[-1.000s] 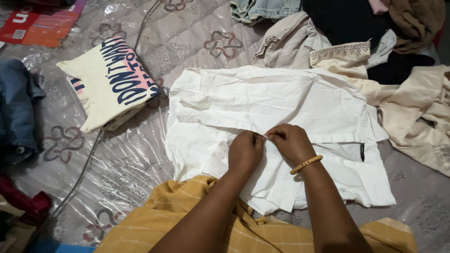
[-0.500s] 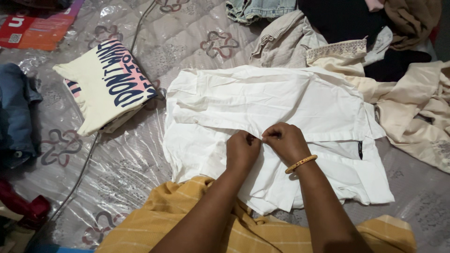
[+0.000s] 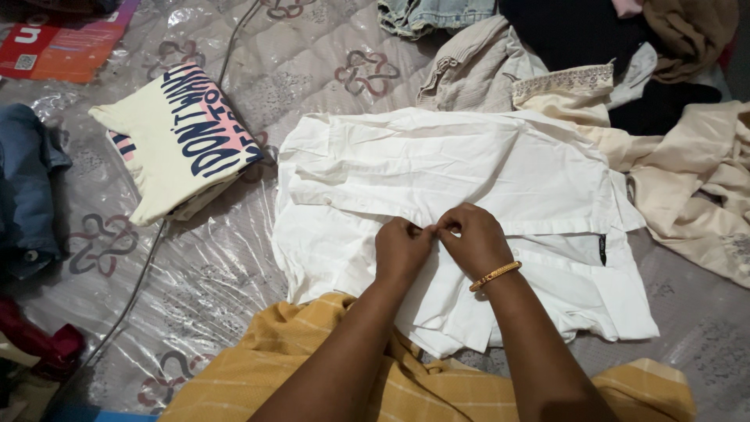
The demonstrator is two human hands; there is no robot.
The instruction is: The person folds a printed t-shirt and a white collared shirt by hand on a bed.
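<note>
On the plastic-covered mattress [image 3: 234, 266], a white shirt [image 3: 437, 172] lies spread flat just ahead of the person, its long axis running left to right, with one sleeve folded across the upper part. Both hands meet at the shirt's middle: the left hand [image 3: 402, 248] and the right hand [image 3: 473, 238] have their fingertips pressed together, pinching a small bit of the shirt's folded edge between them. A gold bangle [image 3: 494, 275] circles the right wrist. A small dark label [image 3: 603, 249] hangs near the shirt's right edge. At far upper left lies a flat red-orange rectangular package [image 3: 62, 43]. A folded cream T-shirt [image 3: 180, 141] with dark blue and pink lettering sits left of the white shirt, angled. Beige clothes [image 3: 695, 187] are heaped at right.
</note>
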